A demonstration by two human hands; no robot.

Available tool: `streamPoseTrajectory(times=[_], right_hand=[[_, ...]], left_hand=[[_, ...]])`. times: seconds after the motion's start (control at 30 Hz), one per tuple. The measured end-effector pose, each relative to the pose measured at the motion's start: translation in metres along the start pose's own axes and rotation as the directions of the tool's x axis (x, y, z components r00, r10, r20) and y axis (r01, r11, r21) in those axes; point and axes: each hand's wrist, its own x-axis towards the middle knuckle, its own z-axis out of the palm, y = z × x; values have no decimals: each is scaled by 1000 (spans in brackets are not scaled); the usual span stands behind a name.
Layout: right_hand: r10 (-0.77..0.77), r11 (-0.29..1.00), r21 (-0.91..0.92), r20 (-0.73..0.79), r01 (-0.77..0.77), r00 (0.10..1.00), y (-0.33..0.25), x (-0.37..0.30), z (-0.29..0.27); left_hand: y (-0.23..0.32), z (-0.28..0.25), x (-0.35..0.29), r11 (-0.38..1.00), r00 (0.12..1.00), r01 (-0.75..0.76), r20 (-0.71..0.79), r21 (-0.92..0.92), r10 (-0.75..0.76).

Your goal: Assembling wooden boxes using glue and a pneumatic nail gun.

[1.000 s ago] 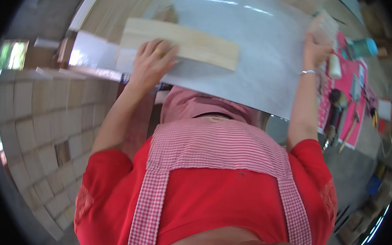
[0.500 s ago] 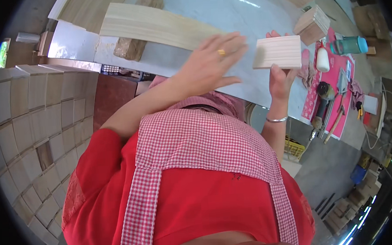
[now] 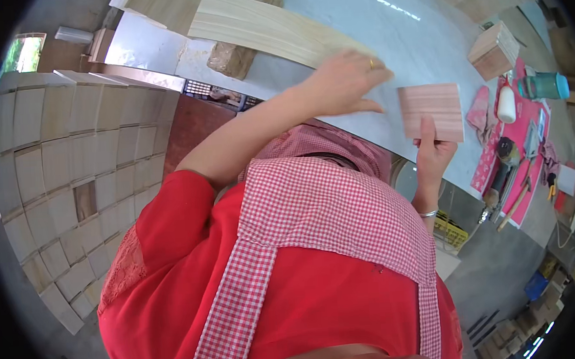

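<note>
A small square wooden board [image 3: 431, 113] with reddish grain is in my right hand [image 3: 436, 149], thumb across its near face and the other fingers mostly hidden behind it. A bracelet circles that wrist. To the left of the board, my left hand [image 3: 347, 82], slightly blurred, hangs over the table edge with its thumb apart from its bent fingers and nothing in it. A ring shows on one finger. Just beyond this hand lies a long pale wooden plank [image 3: 272, 29], propped on wrapped brown blocks [image 3: 231, 59].
The table [image 3: 371, 33] is grey-blue. At right, a stack of wooden pieces [image 3: 493, 50] stands near a pink cloth [image 3: 520, 159] bearing a white bottle [image 3: 506, 105], a teal jar [image 3: 542, 86] and hand tools. Stacked boards [image 3: 68, 140] form a wall at left.
The board in my right hand has turned from a pale face to a reddish one. My left hand's fingers have bent from a flatter spread. The whole view has shifted.
</note>
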Motion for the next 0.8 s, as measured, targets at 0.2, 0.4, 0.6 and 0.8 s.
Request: streamPoseTrajectory(times=[0.2, 0.4, 0.6, 0.8], right_hand=[[-281, 894, -421, -253, 156, 926, 33, 2, 23], [-296, 853, -491, -179, 176, 938, 46, 9, 41], [-398, 759, -599, -118, 254, 910, 46, 26, 68], [-406, 725, -617, -25, 305, 914, 37, 34, 88]], left_hand=[[-31, -7, 24, 673, 991, -129, 105, 729, 77], [-40, -19, 27, 758, 995, -91, 96, 646, 37], [-1, -42, 16, 912, 992, -121, 18, 393, 124], [28, -47, 17, 938, 970, -219, -44, 269, 239]])
